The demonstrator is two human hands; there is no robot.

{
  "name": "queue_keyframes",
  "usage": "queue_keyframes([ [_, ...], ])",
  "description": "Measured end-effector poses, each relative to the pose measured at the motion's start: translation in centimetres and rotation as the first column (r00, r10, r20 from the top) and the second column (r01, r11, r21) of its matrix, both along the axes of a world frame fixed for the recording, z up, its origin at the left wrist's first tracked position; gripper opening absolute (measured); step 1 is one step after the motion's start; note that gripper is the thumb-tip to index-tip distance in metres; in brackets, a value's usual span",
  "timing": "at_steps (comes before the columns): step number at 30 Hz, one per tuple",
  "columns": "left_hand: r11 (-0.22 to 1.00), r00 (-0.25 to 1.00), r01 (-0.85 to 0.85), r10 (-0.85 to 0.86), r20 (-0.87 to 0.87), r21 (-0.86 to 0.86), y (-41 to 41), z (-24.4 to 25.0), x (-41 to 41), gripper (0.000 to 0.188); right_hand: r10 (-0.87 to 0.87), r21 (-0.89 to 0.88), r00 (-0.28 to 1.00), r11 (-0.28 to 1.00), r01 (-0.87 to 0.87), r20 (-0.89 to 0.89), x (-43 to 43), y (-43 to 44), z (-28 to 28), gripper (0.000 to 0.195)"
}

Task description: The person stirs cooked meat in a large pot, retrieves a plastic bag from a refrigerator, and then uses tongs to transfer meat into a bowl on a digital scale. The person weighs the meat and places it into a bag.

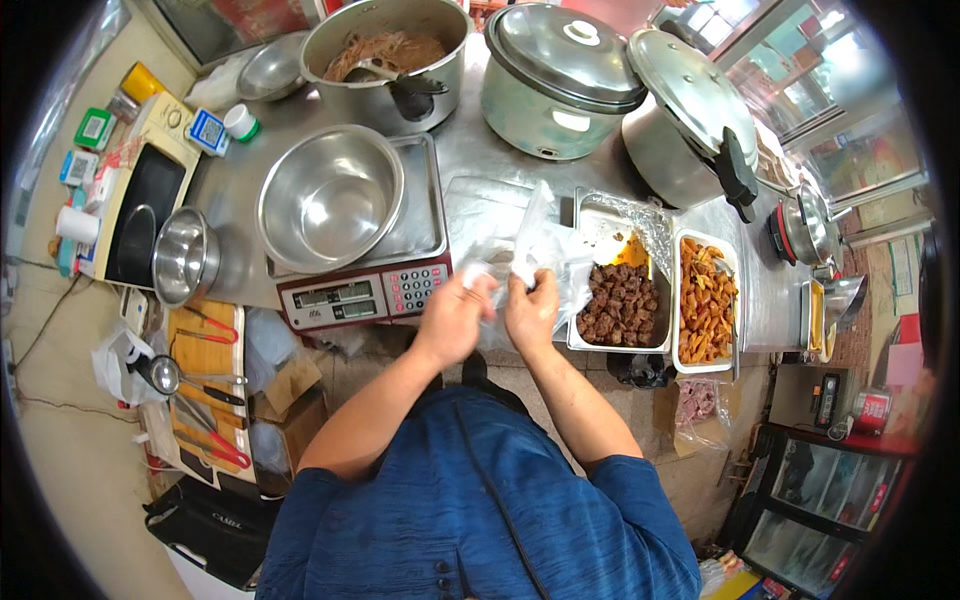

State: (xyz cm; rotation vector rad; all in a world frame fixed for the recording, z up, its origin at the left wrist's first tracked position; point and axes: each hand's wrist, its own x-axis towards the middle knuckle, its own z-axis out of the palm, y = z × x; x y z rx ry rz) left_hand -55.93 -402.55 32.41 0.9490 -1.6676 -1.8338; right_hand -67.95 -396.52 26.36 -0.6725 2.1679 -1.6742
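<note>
My left hand point(455, 315) and my right hand point(532, 309) both grip a clear thin plastic bag point(541, 236) in front of my body; the bag is blurred near the left hand. Left of the hands, a steel bowl point(332, 199) stands on the tray of a digital scale point(365, 294). To the right, a steel tray point(619, 348) holds dark browned meat chunks point(619, 306), with crumpled clear film at its top corner. Beside it, a white tray point(705, 367) holds orange-brown cooked pieces point(705, 300).
A large pot point(385, 97) with shredded food and a ladle, a lidded rice cooker point(562, 82) and a pressure cooker point(690, 120) line the back. Smaller bowls point(185, 255) stand left. Tongs point(214, 442) lie on a wooden board point(199, 352) at lower left.
</note>
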Motion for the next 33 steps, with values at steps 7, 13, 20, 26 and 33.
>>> queue_keyframes([
  [7, 0.998, 0.980, 0.027, -0.039, -0.194, -0.064, 0.2, 0.3, -1.0, 0.024, 0.117, 0.320, 0.986, 0.945, -0.072, -0.123, -0.1, 0.1, -1.4, 0.029],
  [13, 0.994, 0.985, 0.106, -0.100, -0.144, 0.028, 0.2, 2.0, 1.3, 0.024, 0.188, 0.318, 0.580, 0.939, 0.129, -0.793, -3.8, 3.4, 3.1, 0.060],
  [20, 0.963, 0.950, 0.169, -0.103, -0.295, 0.209, 0.0, 0.9, -0.1, 0.037, 0.263, 0.251, 0.962, 0.929, -0.271, 0.065, -6.4, 2.5, 6.0, 0.030],
  [26, 0.874, 0.931, 0.355, -0.296, 0.215, -0.333, -1.9, 5.1, -2.9, 0.051, 0.603, -0.147, 0.718, 0.792, -0.593, 0.347, -4.4, 1.7, 9.5, 0.024],
  [33, 0.935, 0.984, 0.161, -0.175, -0.018, -0.315, -5.5, 11.0, 4.0, 0.043, 0.378, 0.204, 0.915, 0.916, -0.347, -0.143, -9.4, -6.2, 26.7, 0.022],
])
